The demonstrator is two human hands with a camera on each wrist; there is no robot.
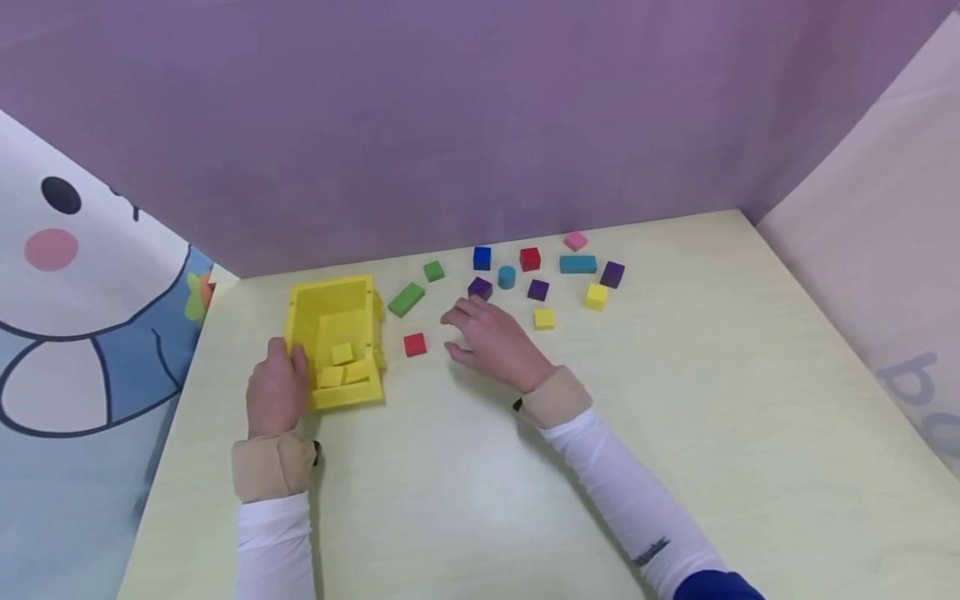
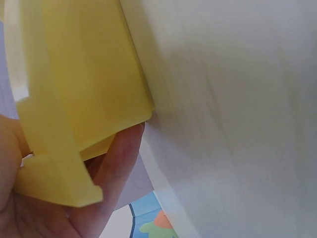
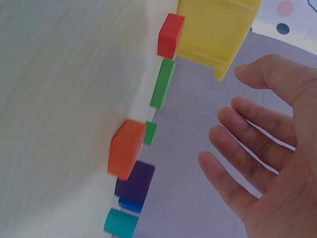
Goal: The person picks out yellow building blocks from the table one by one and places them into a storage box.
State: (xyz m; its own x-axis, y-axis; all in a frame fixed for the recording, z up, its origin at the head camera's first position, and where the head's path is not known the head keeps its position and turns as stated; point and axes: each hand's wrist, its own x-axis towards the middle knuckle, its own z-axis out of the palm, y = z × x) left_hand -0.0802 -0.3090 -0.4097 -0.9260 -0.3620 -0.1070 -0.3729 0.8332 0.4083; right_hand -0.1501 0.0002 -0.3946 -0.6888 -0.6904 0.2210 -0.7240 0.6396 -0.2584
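Note:
A yellow plastic bin (image 1: 333,300) stands at the table's left with several yellow blocks (image 1: 343,353) inside. My left hand (image 1: 277,390) grips its left wall; in the left wrist view, thumb and fingers lie on either side of the bin's rim (image 2: 59,186). My right hand (image 1: 495,343) hovers over the table with fingers spread and nothing held. Near it in the right wrist view are an orange block (image 3: 126,149), hidden from the head view, and a purple block (image 3: 135,181). A red block (image 1: 415,344) lies between the bin and the right hand.
Green blocks (image 1: 407,300) lie right of the bin. Farther right are a blue cube (image 1: 482,258), a teal cylinder (image 1: 507,277), a red cube (image 1: 530,259), a teal block (image 1: 578,264), a pink block (image 1: 576,241) and a yellow cube (image 1: 596,297). A purple curtain (image 1: 480,125) hangs behind the table.

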